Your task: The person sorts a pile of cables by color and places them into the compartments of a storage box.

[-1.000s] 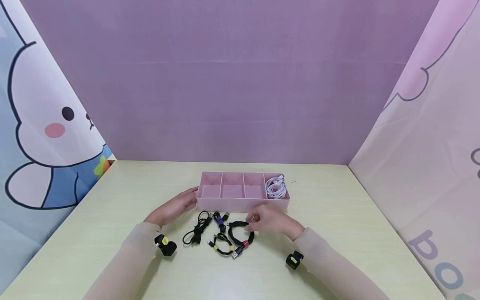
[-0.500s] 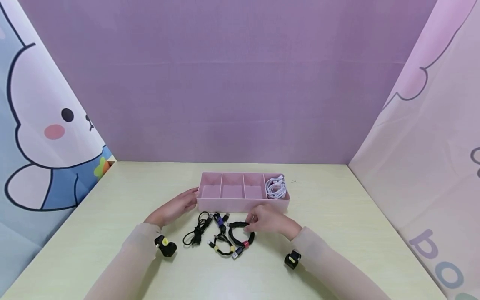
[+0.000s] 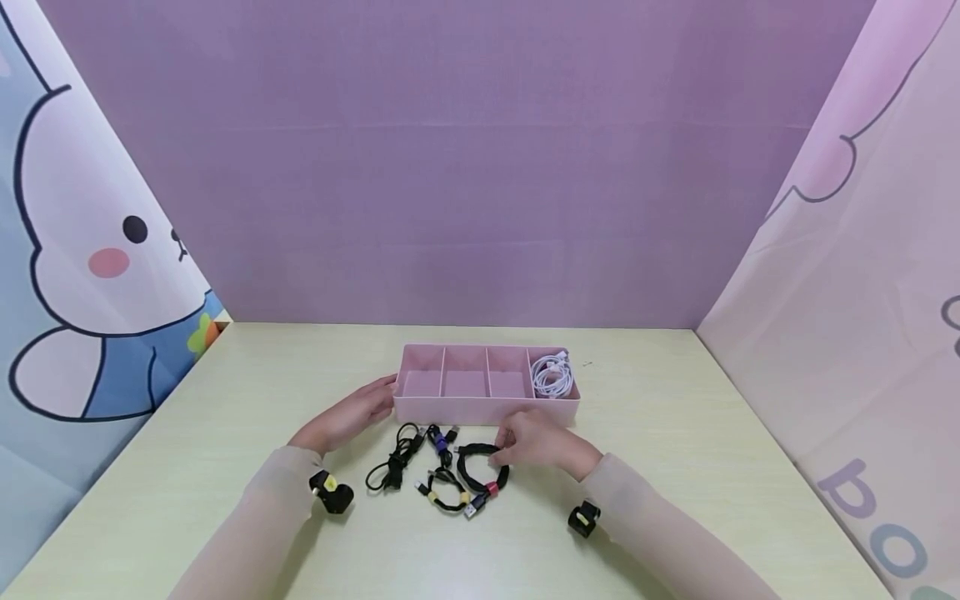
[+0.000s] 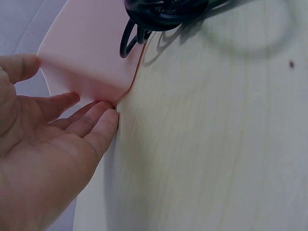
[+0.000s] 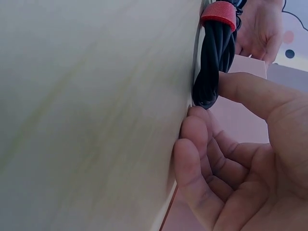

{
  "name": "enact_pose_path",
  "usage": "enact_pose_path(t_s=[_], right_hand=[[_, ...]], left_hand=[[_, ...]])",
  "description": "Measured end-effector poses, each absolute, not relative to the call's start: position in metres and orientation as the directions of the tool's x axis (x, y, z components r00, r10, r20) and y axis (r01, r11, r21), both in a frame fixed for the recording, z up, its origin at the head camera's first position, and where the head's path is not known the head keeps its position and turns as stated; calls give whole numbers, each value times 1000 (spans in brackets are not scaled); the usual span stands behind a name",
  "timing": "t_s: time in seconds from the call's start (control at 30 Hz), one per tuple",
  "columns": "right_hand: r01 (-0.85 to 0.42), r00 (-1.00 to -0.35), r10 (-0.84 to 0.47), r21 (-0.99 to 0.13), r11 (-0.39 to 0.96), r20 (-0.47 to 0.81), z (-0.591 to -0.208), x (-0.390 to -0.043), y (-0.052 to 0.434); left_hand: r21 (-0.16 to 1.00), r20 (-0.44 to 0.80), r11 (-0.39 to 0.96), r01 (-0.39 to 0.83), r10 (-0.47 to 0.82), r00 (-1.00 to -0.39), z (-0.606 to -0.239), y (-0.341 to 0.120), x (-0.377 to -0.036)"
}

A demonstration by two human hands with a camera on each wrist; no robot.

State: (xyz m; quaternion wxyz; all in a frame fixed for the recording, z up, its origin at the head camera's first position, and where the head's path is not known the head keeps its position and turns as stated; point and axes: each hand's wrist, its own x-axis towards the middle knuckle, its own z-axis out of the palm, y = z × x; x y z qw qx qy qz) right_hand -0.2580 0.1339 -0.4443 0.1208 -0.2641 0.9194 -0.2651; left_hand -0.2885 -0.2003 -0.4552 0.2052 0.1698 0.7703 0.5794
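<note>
Black cable (image 5: 215,53) with the red tie (image 5: 220,15) is what the right hand (image 3: 546,442) is on. It's lying coiled on the table (image 3: 660,408), just on the near side of the pink tray (image 3: 480,411), a bit right of the tray's middle. Right thumb and forefinger are close together at the coil's edge, thumb against the cable, other fingers curled in; looks like a light pinch, but I can't tell how firm. Left hand (image 3: 347,419) isn't gripping anything: its fingers are loose and spread, tips against the tray's left end.

So my read: the step in hand is getting hold of that coil, with the left hand probably steadying the tray. The next move calls for a proper pinch and a straight lift, minding the USB plug (image 3: 474,507), which sits so close to the yellow-banded cable (image 3: 448,504) that I can't tell if they touch. Could snag, imo.

As for storage, the tray has 4 compartments in a row. The right-most holds a coiled white cable (image 3: 552,375); the other 3 show plain pink floor. Also on the near side: a looped cable (image 3: 397,460) to the left and a purple-banded cable (image 3: 440,444) in between.
</note>
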Motion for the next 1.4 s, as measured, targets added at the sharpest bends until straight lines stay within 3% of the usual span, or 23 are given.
enact_pose_path(t_s=[0.37, 1.4], right_hand=[[-427, -834, -547, -539, 726, -76, -445, -259, 134], [-446, -810, -586, -648, 617, -1, -448, -261, 144]], left_hand=[[964, -119, 264, 20, 500, -858, -456, -200, -289], [965, -118, 260, 19, 502, -857, -453, -199, -288]])
